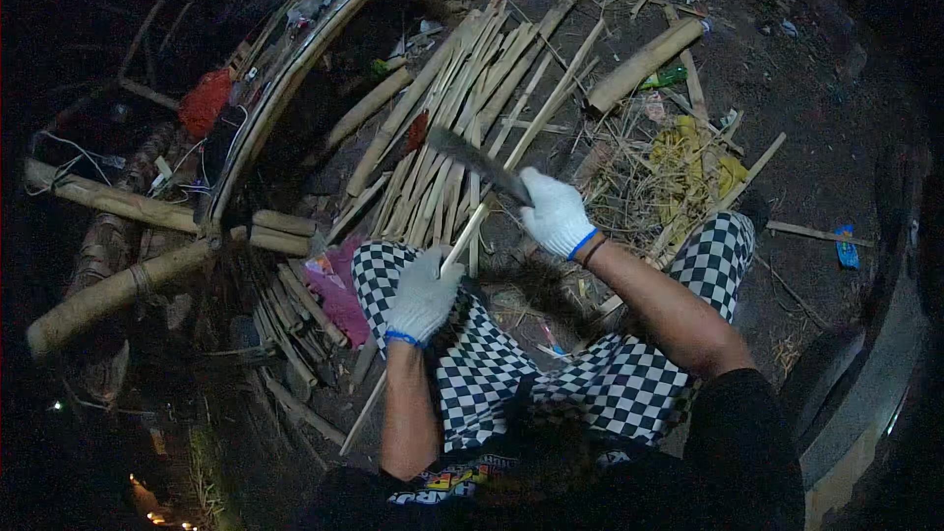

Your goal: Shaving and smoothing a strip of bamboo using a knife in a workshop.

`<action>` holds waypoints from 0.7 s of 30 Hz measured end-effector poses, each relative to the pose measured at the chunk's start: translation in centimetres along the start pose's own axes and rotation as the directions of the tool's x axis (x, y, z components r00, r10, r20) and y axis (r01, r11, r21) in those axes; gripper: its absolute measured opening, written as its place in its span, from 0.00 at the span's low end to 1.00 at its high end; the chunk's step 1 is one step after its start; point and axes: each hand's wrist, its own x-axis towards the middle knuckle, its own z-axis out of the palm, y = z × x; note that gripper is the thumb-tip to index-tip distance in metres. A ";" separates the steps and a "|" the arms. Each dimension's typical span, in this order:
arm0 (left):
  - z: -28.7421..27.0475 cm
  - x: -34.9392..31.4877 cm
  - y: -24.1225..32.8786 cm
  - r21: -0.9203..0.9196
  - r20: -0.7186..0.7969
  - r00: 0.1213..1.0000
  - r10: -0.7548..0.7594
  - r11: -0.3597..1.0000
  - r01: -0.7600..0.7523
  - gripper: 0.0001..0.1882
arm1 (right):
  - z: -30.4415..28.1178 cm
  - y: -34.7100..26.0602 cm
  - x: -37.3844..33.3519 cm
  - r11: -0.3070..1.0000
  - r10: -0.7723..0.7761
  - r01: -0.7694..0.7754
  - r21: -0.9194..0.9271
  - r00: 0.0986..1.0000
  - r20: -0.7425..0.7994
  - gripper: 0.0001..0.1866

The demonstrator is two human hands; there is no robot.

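Note:
My left hand [426, 295], in a white knit glove with a blue cuff, is closed around a long, thin bamboo strip [472, 226]. The strip slants from low beside my left forearm up toward the far right, over the pile. In my right hand [557, 213], gloved the same way, is a machete [482, 165] with a broad dark blade pointing to the far left. Its blade lies across the strip in this view; whether they touch I cannot tell. The machete's handle is hidden in my fist. Beyond my hands lies a heap of split bamboo strips [433, 197].
A bamboo-framed bench [265, 128] stands at the left, with bamboo poles [118, 202] near it. At the right are a thick bamboo piece [644, 67], shavings and a yellow bag [723, 172]. A pink cloth [339, 290] lies by my left knee; small flames [152, 511] show lower left.

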 end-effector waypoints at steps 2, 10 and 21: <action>0.1 0.6 0.7 0.006 -0.038 0.999 0.025 1.000 -0.025 0.16 | 0.5 -0.4 -0.3 0.993 -0.112 0.117 -0.030 0.987 0.113 0.11; 2.4 2.9 -0.3 0.225 -0.041 0.973 0.226 0.951 -0.212 0.18 | 1.2 -3.3 -2.7 0.975 -0.193 0.212 -0.062 0.954 0.230 0.09; 3.8 2.4 -0.3 0.453 -0.215 0.831 0.513 0.806 -0.381 0.06 | 1.3 -2.0 -1.4 0.951 -0.216 0.252 -0.180 0.957 0.195 0.08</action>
